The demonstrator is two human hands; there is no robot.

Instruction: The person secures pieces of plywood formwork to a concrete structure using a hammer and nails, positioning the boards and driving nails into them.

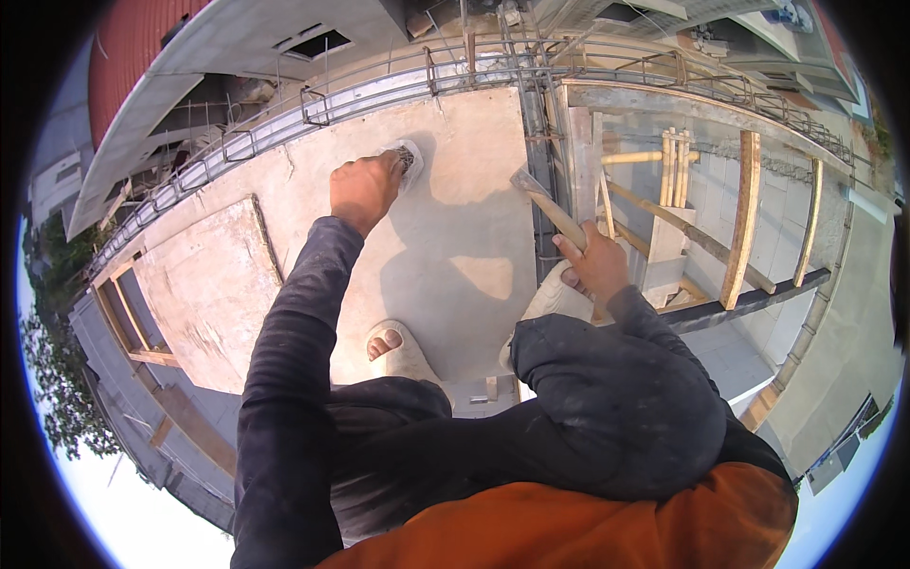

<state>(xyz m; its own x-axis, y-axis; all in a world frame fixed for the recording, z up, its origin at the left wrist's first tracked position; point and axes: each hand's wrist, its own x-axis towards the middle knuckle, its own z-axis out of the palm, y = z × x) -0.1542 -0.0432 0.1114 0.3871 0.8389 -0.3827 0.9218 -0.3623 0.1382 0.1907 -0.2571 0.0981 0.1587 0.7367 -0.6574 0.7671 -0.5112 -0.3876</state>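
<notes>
My left hand [365, 192] is closed on a clear plastic bag [408, 163] with thin dark pieces in it that look like nails, held over a pale plywood sheet [474, 128]. Whether the bag rests on the sheet I cannot tell. In my right hand [597, 263] is a hammer [557, 216], gripped by its wooden handle. Its metal head points up and left, near the sheet's right edge. My feet, in pale sandals [409, 353], are below my hands, with the left one on the sheet.
Tied steel rebar [431, 74] runs along the sheet's far edge. To the right is an open bay with timber props [741, 218], crossbars and block walls [701, 275] lower down. Another plywood sheet [204, 294] lies at left, beside a wooden-framed gap [137, 308].
</notes>
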